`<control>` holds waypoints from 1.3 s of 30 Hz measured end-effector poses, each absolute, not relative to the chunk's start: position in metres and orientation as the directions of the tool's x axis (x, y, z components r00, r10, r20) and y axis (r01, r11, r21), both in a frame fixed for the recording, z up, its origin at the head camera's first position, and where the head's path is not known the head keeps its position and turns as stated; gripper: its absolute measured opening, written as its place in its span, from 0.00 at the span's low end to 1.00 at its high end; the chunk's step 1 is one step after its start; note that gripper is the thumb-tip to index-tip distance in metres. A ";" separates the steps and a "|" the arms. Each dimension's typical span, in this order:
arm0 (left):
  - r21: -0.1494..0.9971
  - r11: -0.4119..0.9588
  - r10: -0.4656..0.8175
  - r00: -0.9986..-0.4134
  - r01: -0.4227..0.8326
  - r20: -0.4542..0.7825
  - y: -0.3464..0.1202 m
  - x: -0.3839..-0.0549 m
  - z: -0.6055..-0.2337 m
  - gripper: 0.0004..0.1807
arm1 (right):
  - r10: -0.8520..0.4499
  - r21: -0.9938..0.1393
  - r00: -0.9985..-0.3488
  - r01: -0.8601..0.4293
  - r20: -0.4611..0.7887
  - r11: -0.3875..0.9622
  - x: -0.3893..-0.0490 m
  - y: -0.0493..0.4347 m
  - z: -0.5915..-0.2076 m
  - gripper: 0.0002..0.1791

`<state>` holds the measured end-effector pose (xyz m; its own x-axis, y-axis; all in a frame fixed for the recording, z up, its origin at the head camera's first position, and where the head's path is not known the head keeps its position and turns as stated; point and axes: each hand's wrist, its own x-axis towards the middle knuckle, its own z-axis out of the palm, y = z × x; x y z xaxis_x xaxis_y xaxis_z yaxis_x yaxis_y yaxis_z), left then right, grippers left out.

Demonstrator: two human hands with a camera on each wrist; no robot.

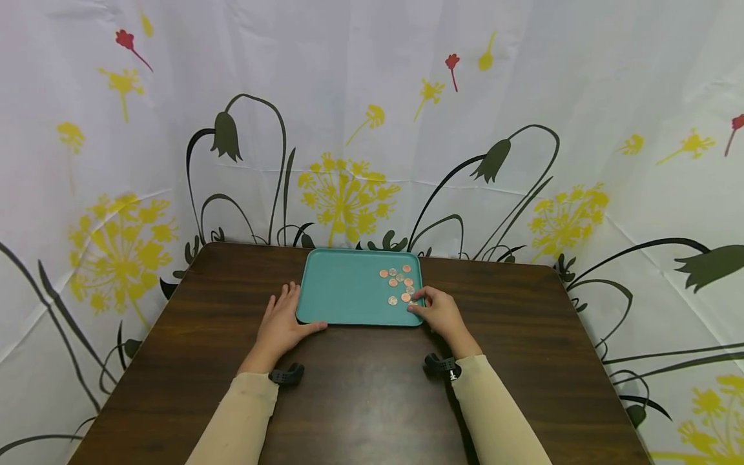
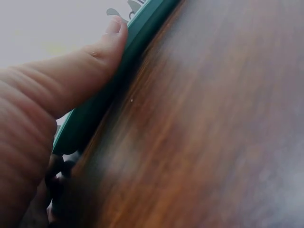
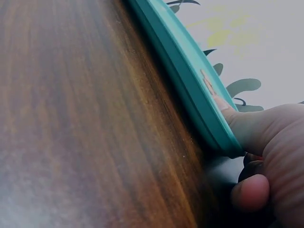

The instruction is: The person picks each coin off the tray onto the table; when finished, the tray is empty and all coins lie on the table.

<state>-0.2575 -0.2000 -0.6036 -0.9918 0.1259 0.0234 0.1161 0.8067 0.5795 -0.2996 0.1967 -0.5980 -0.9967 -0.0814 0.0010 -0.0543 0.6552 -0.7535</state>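
A teal rectangular tray [image 1: 343,290] lies on the dark wooden table, with several copper and silver coins [image 1: 392,282] scattered over its right part. My left hand [image 1: 281,329] is spread at the tray's front left corner, fingers straight along the left side. Its thumb [image 2: 95,61] lies against the front rim. Over the front right corner, my right hand [image 1: 442,314] has its thumb and index finger bent round a silver coin [image 1: 413,302], which is partly hidden by the fingertips. In the right wrist view the thumb [image 3: 251,126] reaches over the tray's rim; other fingers curl below.
The brown table [image 1: 360,394] extends in front of the tray and to both sides. Behind its far edge hangs a white curtain [image 1: 349,97] printed with flowers. Dark wrist straps [image 1: 286,374] sit at both beige cuffs.
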 end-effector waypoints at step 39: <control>0.583 0.804 0.121 -0.992 0.113 0.025 -0.202 -0.259 -0.604 0.72 | -0.162 -0.481 -0.986 -0.122 -0.042 0.868 -0.305 0.184 -0.592 0.14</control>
<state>-0.2588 -0.2018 -0.6038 -0.9924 0.1206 0.0255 0.1127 0.8045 0.5832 -0.3054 0.1836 -0.5925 -0.9860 -0.1615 -0.0423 -0.1216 0.8682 -0.4812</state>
